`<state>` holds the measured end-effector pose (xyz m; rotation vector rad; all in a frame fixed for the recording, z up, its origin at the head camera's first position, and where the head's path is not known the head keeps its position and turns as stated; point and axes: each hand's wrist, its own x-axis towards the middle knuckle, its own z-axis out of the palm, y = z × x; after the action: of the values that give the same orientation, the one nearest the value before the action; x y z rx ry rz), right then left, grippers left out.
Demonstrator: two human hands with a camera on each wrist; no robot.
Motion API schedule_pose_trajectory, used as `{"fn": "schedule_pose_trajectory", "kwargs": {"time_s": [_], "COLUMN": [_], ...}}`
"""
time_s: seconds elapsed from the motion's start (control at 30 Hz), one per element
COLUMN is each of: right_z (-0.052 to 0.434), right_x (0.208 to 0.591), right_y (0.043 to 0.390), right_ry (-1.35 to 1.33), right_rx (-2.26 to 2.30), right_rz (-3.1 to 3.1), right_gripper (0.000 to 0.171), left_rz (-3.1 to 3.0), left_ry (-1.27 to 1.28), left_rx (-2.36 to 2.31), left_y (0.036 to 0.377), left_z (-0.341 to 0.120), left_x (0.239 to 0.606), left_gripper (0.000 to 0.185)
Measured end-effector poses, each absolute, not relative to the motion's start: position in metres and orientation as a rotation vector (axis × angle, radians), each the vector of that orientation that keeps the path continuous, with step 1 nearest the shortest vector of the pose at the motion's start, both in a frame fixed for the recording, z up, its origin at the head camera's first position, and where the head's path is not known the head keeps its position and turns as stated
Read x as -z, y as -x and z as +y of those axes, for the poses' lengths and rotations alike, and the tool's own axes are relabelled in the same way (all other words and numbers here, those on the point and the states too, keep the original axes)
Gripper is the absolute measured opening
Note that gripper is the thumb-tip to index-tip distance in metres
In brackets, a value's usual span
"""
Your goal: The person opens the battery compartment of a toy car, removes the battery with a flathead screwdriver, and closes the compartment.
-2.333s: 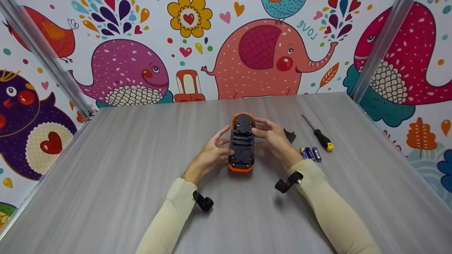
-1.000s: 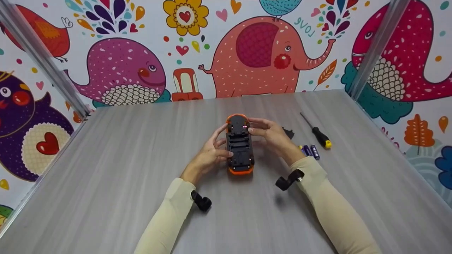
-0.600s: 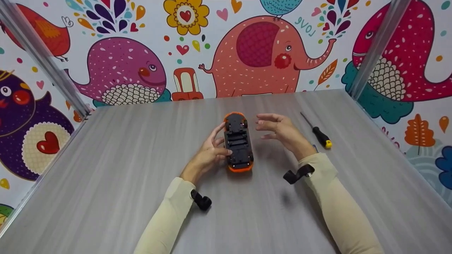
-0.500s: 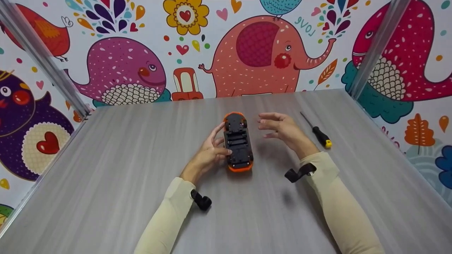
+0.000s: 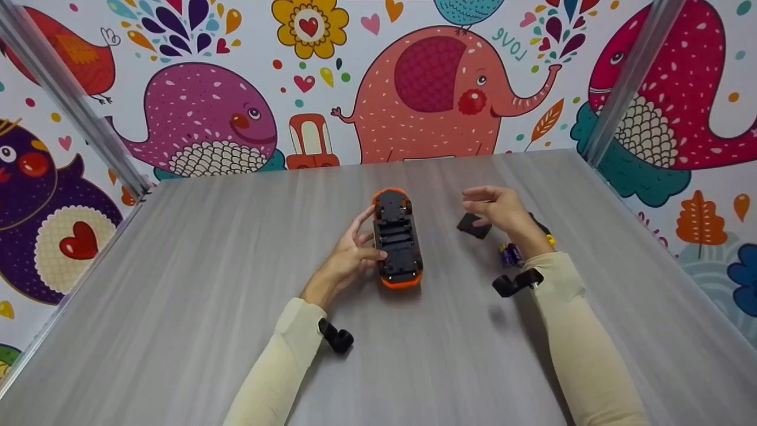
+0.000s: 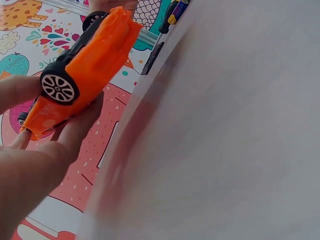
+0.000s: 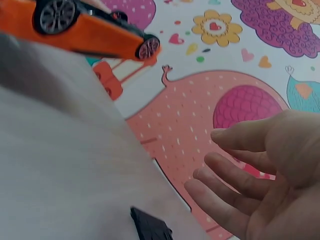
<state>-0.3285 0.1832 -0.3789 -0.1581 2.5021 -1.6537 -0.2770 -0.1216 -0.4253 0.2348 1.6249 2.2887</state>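
Note:
My left hand (image 5: 350, 255) grips an orange toy car (image 5: 401, 283) upside down by its side, thumb on the dark underside. An uncovered battery compartment (image 5: 395, 232) shows in the middle of that underside. In the left wrist view the orange body (image 6: 100, 55) and wheels hang above the table. My right hand (image 5: 500, 208) is off the car and hovers to its right, fingers loosely bent around nothing; the right wrist view shows the same hand (image 7: 250, 175) with bare fingertips. Just below it lies a small black cover (image 5: 474, 226), also seen as a dark piece (image 7: 151, 226) there.
Several purple batteries (image 5: 511, 254) lie on the table beside the right wrist. Behind that wrist is a screwdriver (image 5: 539, 225) with a black and yellow handle, partly hidden. Cartoon-printed walls (image 5: 331, 89) bound the grey table (image 5: 236, 248) at the back and sides.
My right hand has let go of the car and moved right, over toward the cover and batteries. The left hand keeps the car in nearly the same place.

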Motion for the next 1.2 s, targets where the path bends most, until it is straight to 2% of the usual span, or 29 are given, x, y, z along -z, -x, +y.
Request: {"fn": "schedule_pose_trajectory", "kwargs": {"time_s": [0.53,1.03,1.2], "right_z": [0.212,0.206,0.205], "right_x": [0.403,0.416,0.419], "right_y": [0.342,0.343,0.344], "right_ry": [-0.038,-0.201,-0.224], "right_rx": [1.579,1.483,1.436], "right_rz": [2.535,2.595,2.605], "right_gripper": [0.042,0.063,0.063], "left_rz": [1.653,1.672,1.682], "left_ry": [-0.241,-0.274,-0.278], "left_rx": [-2.264,-2.251,-2.242], "left_y": [0.276,0.276,0.275], "left_z": [-0.121,-0.122,-0.122], "left_x": [0.426,0.427,0.425], "left_gripper": [0.103,0.102,0.102]}}
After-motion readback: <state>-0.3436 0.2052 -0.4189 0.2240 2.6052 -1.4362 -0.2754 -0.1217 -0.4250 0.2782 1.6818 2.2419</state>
